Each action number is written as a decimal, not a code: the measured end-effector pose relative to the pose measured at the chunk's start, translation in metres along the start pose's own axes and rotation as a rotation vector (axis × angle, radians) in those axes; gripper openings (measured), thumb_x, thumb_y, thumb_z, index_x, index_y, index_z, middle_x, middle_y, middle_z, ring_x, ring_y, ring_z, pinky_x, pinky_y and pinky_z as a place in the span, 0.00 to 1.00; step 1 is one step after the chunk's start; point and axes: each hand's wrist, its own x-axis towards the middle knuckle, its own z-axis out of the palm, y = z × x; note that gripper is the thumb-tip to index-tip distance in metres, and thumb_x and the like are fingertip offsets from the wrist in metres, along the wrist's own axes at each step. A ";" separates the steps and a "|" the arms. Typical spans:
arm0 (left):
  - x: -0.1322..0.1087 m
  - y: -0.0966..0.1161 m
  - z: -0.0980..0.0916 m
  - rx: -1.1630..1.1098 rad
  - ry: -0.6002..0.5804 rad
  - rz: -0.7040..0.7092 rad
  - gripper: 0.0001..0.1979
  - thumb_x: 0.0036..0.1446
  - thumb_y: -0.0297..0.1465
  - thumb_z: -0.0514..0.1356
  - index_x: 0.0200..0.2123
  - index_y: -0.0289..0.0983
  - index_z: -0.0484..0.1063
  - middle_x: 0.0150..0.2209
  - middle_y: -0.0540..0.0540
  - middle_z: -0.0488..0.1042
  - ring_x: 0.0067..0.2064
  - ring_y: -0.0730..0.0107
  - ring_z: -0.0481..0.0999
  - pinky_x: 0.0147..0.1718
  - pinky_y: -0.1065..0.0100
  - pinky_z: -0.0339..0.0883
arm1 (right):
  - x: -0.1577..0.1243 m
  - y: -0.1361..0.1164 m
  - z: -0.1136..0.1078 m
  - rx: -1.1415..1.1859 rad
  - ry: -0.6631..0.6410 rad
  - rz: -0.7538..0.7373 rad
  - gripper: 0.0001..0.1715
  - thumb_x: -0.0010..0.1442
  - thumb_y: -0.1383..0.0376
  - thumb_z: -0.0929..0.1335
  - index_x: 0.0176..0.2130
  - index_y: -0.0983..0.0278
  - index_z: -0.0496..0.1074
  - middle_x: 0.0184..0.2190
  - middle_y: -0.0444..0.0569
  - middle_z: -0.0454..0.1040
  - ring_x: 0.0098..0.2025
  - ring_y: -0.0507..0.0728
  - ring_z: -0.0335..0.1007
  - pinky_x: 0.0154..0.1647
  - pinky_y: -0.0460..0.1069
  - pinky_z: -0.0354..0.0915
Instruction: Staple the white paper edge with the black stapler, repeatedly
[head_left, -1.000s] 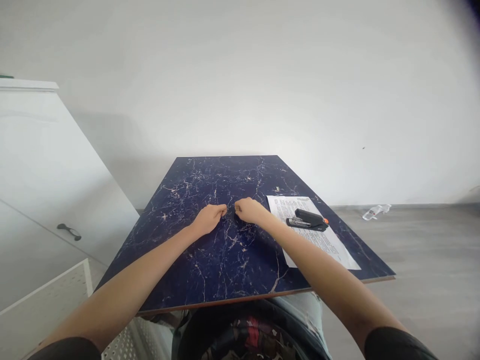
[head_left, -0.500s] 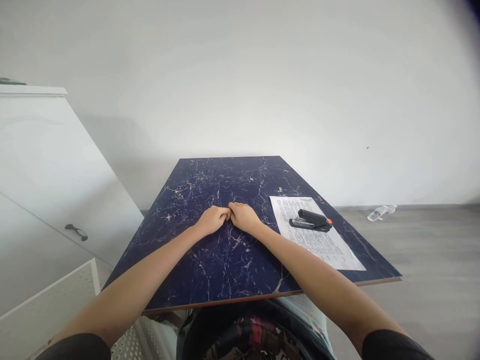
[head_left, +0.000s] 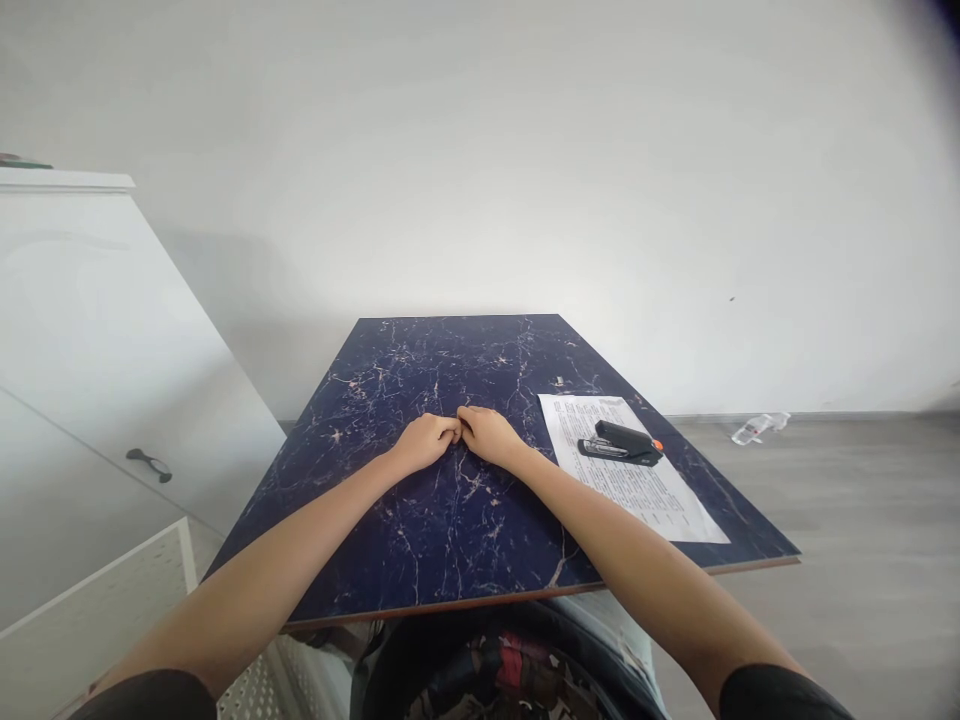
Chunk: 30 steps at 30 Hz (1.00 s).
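My left hand [head_left: 424, 440] and my right hand [head_left: 487, 434] rest side by side on the dark blue marble-patterned tabletop [head_left: 420, 540], fingers curled in and fingertips touching each other at the middle. Whatever is pinched between them is too small to make out. To the right lies a printed sheet of paper [head_left: 637, 480] with a black stapler [head_left: 619, 442] with an orange tip lying on top of it, about a hand's width from my right hand.
A small pale object [head_left: 559, 380] lies on the table beyond the paper. A white cabinet [head_left: 90, 360] with a dark handle stands at the left. A plastic bottle [head_left: 757, 427] lies on the grey floor by the wall at the right.
My two hands, a small gap apart one second ago, have come together until their fingertips touch. The view shifted slightly; paper and stapler stayed put.
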 end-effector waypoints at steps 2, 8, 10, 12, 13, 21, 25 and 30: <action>0.000 0.000 -0.001 0.010 -0.019 0.010 0.14 0.59 0.25 0.51 0.29 0.40 0.76 0.29 0.50 0.78 0.30 0.66 0.73 0.34 0.68 0.60 | -0.002 -0.002 -0.001 -0.031 -0.011 -0.012 0.09 0.71 0.68 0.61 0.44 0.62 0.70 0.42 0.51 0.78 0.45 0.58 0.74 0.41 0.49 0.59; -0.004 0.003 -0.001 -0.035 -0.066 0.163 0.15 0.55 0.21 0.52 0.28 0.39 0.77 0.31 0.50 0.80 0.34 0.68 0.76 0.40 0.70 0.64 | -0.013 -0.015 -0.024 -0.126 -0.107 -0.097 0.11 0.66 0.69 0.64 0.46 0.64 0.72 0.44 0.56 0.78 0.45 0.62 0.75 0.43 0.51 0.63; -0.007 0.007 0.000 -0.055 -0.117 0.263 0.15 0.55 0.20 0.52 0.29 0.39 0.78 0.32 0.50 0.80 0.35 0.69 0.77 0.41 0.71 0.64 | -0.022 -0.013 -0.045 -0.113 -0.137 -0.145 0.10 0.65 0.69 0.65 0.45 0.63 0.74 0.43 0.56 0.79 0.46 0.63 0.75 0.43 0.52 0.64; -0.010 0.014 0.001 -0.052 -0.182 0.360 0.15 0.57 0.20 0.53 0.31 0.39 0.78 0.32 0.51 0.80 0.34 0.71 0.77 0.39 0.72 0.63 | -0.035 0.000 -0.073 -0.016 -0.151 -0.181 0.10 0.65 0.67 0.66 0.46 0.62 0.75 0.43 0.53 0.79 0.47 0.63 0.75 0.44 0.52 0.66; -0.011 0.018 0.002 -0.050 -0.209 0.394 0.14 0.58 0.21 0.54 0.31 0.39 0.78 0.31 0.52 0.79 0.33 0.72 0.76 0.39 0.72 0.63 | -0.044 0.012 -0.088 0.062 -0.145 -0.186 0.11 0.65 0.64 0.67 0.48 0.61 0.75 0.44 0.52 0.80 0.47 0.62 0.75 0.45 0.52 0.67; -0.023 0.058 0.019 -0.188 -0.298 0.488 0.16 0.60 0.19 0.53 0.33 0.40 0.79 0.34 0.53 0.82 0.35 0.74 0.80 0.42 0.73 0.68 | -0.150 0.166 -0.151 0.318 -0.114 0.229 0.38 0.54 0.44 0.75 0.58 0.58 0.74 0.56 0.57 0.76 0.54 0.67 0.75 0.51 0.61 0.73; -0.041 0.091 0.037 -0.163 -0.353 0.612 0.14 0.57 0.20 0.57 0.34 0.42 0.79 0.34 0.55 0.83 0.36 0.74 0.80 0.36 0.73 0.67 | -0.193 0.205 -0.134 0.365 -0.124 0.314 0.44 0.52 0.46 0.77 0.63 0.55 0.71 0.64 0.60 0.70 0.61 0.71 0.70 0.57 0.61 0.71; -0.069 0.134 0.064 0.016 -0.368 0.740 0.08 0.55 0.26 0.61 0.33 0.44 0.78 0.30 0.57 0.79 0.31 0.73 0.78 0.21 0.68 0.54 | -0.203 0.201 -0.111 0.382 -0.124 0.299 0.40 0.56 0.46 0.74 0.63 0.56 0.71 0.56 0.59 0.77 0.54 0.72 0.75 0.53 0.61 0.72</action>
